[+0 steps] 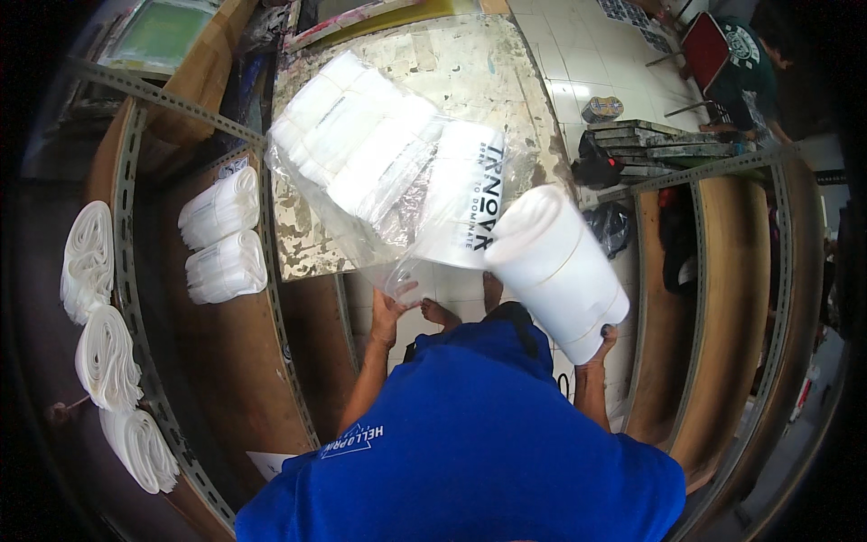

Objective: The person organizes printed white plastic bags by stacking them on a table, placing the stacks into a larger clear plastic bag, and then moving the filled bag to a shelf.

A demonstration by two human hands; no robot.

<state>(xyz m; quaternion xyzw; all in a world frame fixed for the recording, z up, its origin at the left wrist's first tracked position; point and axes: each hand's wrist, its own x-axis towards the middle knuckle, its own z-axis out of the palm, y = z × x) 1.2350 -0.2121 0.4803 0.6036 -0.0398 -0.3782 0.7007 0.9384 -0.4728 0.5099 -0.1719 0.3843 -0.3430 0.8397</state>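
Note:
My right hand grips the lower end of a thick white roll, bound with thin bands. The roll is tilted, its upper end touching or overlapping a clear plastic bag. At the bag's near edge, my left hand holds the loose film between its fingers, partly seen through it. Banded white bundles lie inside the bag, and a white roll with black print lies at its right side. The bag rests on a worn, paint-stained table.
Metal-framed shelves with wooden boards stand at my left, holding several folded white bundles. More shelving is at my right. Stacked frames and a round tin sit on the tiled floor. A person is near a red chair.

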